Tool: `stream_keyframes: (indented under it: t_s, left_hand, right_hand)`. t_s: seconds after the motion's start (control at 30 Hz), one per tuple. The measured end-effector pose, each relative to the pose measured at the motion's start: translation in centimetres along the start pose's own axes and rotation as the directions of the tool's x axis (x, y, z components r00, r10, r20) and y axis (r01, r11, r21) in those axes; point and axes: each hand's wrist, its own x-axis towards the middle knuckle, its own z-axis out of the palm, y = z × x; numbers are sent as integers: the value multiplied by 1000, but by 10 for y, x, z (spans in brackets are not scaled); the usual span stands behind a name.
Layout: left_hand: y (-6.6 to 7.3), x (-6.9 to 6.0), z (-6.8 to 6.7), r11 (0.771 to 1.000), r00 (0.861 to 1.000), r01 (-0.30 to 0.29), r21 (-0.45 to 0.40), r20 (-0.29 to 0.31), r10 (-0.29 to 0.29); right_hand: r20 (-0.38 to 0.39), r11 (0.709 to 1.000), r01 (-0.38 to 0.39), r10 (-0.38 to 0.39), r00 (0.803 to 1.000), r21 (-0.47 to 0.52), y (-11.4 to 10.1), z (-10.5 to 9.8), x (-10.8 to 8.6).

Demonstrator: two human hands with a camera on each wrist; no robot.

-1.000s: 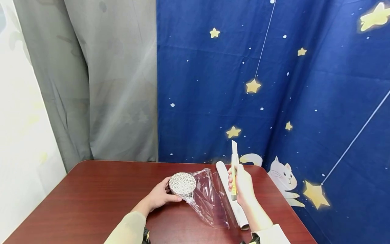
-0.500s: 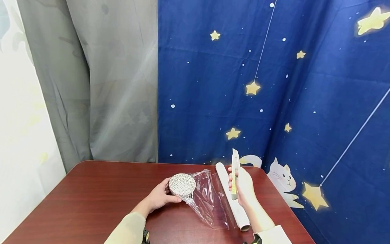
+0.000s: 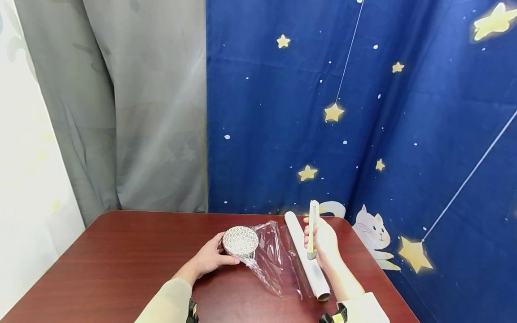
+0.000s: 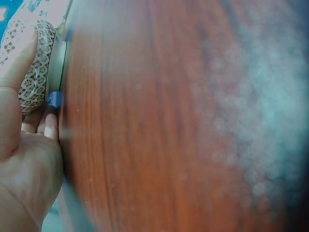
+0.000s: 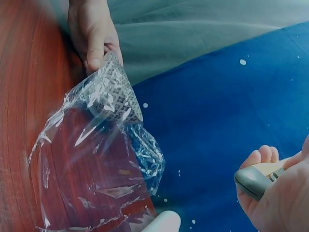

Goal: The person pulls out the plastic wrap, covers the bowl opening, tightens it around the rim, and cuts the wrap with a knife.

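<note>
A round container (image 3: 240, 241) with a lattice-patterned top stands on the table, wrapped in clear plastic film (image 3: 269, 264) that trails off to its right. My left hand (image 3: 207, 259) grips its left side, thumb at the front; the left wrist view shows the thumb over the patterned side (image 4: 41, 63) and fingertips low down. Raised over the white roll (image 3: 308, 260), my right hand (image 3: 328, 244) holds a yellow-and-white utility knife (image 3: 313, 226) upright. No long blade shows above its tip. In the right wrist view the knife's grey end (image 5: 253, 182) pokes out of the fist.
The roll lies lengthwise near the right side of the reddish-brown table (image 3: 133, 264), beside the loose film. Behind the table hang a grey curtain (image 3: 161, 112) and a blue starry curtain (image 3: 274, 112).
The long blade that stuck out of the utility knife a second ago has drawn back into the handle. My left hand, the container and the film stay in place.
</note>
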Motion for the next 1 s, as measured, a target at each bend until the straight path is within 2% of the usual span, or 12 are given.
stream_keyframes:
  t_s: [0.23,0.4,0.53,0.6,0.63,0.67,0.7,0.77,0.8,0.87,0.9,1.0]
  left_hand:
    - [0,0,-1,1000,1000,8,-5,-3,-8]
    - [0,-1,0,1000,1000,-6,-9,2,6]
    - [0,0,-2,1000,1000,-1,-1,-3,1]
    - [1,0,-2,1000,1000,5,1,-11,-5]
    - [1,0,-2,1000,1000,4,3,-11,-4]
    - [1,0,-2,1000,1000,5,4,-12,-5]
    - [1,0,-2,1000,1000,8,3,-12,-8]
    - [1,0,-2,1000,1000,16,6,-16,-16]
    - [1,0,-1,1000,1000,21,7,-17,-21]
    - [2,0,-1,1000,1000,21,17,-17,-21]
    - [2,0,-1,1000,1000,22,19,-18,-21]
    - [2,1,0,1000,1000,12,19,-9,-11]
  right_hand:
    - [-23,990,25,-29,999,-139,5,-15,14]
    - [-89,957,58,-86,992,-286,20,-47,36]
    - [-120,936,56,-104,987,-346,32,-74,58]
    - [-131,909,46,-109,985,-414,36,-86,65]
    - [-143,883,30,-109,984,-468,37,-92,68]
    - [-153,841,12,-112,982,-541,39,-98,70]
    - [-155,783,-4,-118,981,-622,41,-103,71]
    - [-150,638,-44,-112,982,-769,44,-113,74]
    - [-147,567,-67,-97,984,-821,47,-118,76]
    - [-141,454,-100,-56,988,-886,51,-126,78]
    - [-141,412,-117,-29,990,-904,55,-130,80]
    - [-167,351,-170,40,985,-921,65,-139,82]
